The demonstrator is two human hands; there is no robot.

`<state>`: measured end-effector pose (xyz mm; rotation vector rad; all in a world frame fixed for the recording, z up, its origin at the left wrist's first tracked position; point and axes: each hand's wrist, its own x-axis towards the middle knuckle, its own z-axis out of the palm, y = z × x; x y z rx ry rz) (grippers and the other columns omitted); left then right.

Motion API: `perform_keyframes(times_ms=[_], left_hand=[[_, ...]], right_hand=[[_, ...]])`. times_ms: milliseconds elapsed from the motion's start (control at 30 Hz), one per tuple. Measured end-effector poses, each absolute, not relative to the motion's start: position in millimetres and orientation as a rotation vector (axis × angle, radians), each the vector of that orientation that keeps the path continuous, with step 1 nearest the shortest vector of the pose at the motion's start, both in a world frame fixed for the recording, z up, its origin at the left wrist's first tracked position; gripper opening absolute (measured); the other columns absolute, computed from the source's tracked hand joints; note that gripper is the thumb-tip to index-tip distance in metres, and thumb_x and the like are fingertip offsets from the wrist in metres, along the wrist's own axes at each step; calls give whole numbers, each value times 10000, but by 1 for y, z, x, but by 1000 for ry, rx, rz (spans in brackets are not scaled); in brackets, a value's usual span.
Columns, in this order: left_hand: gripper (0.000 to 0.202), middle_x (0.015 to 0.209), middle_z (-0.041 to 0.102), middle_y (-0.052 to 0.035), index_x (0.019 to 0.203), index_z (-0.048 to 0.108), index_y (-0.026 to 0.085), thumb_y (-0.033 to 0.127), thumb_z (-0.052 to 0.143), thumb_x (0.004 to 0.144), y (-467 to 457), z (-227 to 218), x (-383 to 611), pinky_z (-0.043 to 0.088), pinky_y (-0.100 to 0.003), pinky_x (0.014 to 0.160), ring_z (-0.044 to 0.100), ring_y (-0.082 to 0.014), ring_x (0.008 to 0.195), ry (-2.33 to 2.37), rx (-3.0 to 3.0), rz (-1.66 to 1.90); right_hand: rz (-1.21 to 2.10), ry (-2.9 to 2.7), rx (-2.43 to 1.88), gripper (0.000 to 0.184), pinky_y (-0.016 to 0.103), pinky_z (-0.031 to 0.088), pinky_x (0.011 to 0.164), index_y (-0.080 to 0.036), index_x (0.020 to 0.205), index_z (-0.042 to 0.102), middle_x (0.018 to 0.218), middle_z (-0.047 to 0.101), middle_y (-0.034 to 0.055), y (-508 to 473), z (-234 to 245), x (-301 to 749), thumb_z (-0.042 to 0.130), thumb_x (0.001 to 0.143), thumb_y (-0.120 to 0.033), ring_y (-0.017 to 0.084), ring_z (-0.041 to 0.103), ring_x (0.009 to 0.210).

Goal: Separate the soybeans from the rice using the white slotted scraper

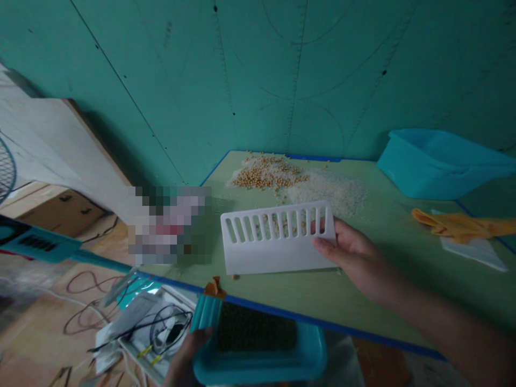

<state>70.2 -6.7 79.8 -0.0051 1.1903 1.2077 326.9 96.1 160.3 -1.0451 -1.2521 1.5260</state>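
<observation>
My right hand [355,255] grips the right end of a white slotted plastic board [278,260], thumb in front and fingers behind. The board stands tilted on the green tabletop, its row of slots along the top. Through the slots a few yellow beans show behind it. My left hand [187,352] holds the left side of a blue plastic tub [258,373] below the table's front edge, thumb over the rim. Small dark green grains [258,328] cover the tub's bottom. Beyond the board lie a heap of yellow beans [262,172] and spread white rice-like grains [330,191].
A larger blue basin [427,166] stands at the back right, near an orange-yellow cloth [459,224] on a white sheet [475,250]. A green wall [262,80] closes the back. Cables and a white box [149,344] lie lower left. A patch at the table's left is pixelated.
</observation>
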Motion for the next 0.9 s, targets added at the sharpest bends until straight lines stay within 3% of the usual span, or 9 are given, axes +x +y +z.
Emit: perform_keyframes(times_ms=[267,433,600,767,900], left_hand=[[375,1000,781,-43,988,755,241,241,712,616,-7,83,72,485,-477,941,576,-397,1137,1080,-41,1192],[276,903,800,-36,884,778,238,252,731,612,-8,83,73,506,-436,921,592,-370,1125,1154,-2,1211],[51,688,797,-11,619,758,216,264,762,601,-12,76,70,562,-389,831,712,-334,881,1233,41,1153],[152,732,803,-7,748,775,196,231,759,601,-12,75,72,581,-370,769,722,-325,841,1220,68,1117],[135,743,804,-7,710,775,199,258,764,589,-12,75,74,582,-289,696,718,-300,857,1194,55,1140]], right_hand=[[1651,-1207,-1049,220,366,466,848,-220,996,624,1024,705,43,97,161,335,616,794,-305,204,649,911],[1692,-1200,-1053,304,352,476,821,-210,1071,616,1022,710,54,96,161,336,632,784,-308,206,656,904],[1609,-1073,-1079,273,376,482,821,-227,1036,604,992,723,39,95,166,334,634,775,-302,225,664,915],[1350,-922,-1100,245,413,467,872,-260,1004,591,1011,721,13,103,169,335,626,761,-263,235,656,961],[1308,-934,-1107,239,402,467,864,-266,1004,592,1024,718,4,107,165,338,631,768,-258,232,647,987]])
